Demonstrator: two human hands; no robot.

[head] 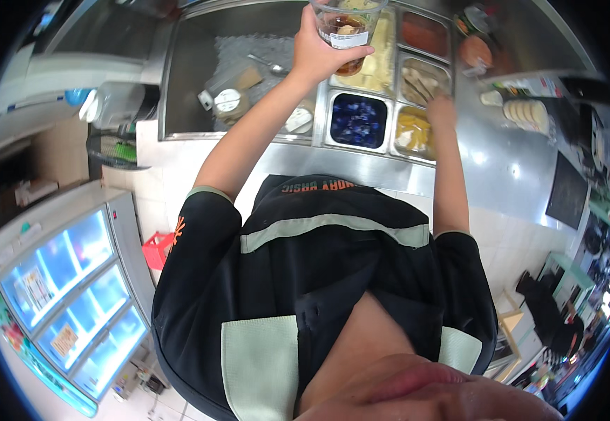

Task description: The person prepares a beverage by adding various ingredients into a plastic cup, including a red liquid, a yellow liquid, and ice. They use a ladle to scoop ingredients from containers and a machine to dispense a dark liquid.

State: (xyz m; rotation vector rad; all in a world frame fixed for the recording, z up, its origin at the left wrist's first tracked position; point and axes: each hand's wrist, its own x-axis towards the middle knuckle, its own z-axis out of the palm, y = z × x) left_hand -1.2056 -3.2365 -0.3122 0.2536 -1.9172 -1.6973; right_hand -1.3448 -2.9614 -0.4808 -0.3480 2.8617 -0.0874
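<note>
My left hand [318,50] is wrapped around a clear plastic cup [363,23] with brown liquid and a pale lump inside; a white label bears writing. The cup is above a metal pan of pale yellow food [382,52]. My right hand [441,108], blurred, is at the right edge of the pans. It is between a pan of pale beige pieces [415,73], where thin utensil-like shapes show, and a pan of yellow pieces [413,131]. Whether its fingers hold a utensil is unclear. A pan of dark blue jelly-like cubes [358,121] sits to the left.
Left of the pans, a steel bin holds crushed ice [255,50], a metal spoon [271,66] and lidded tubs [229,100]. A pan of reddish food [425,36] lies at the far right. Stacked pale lids [526,116] rest on the steel counter [486,158]. A glass-door refrigerator [73,284] stands at left.
</note>
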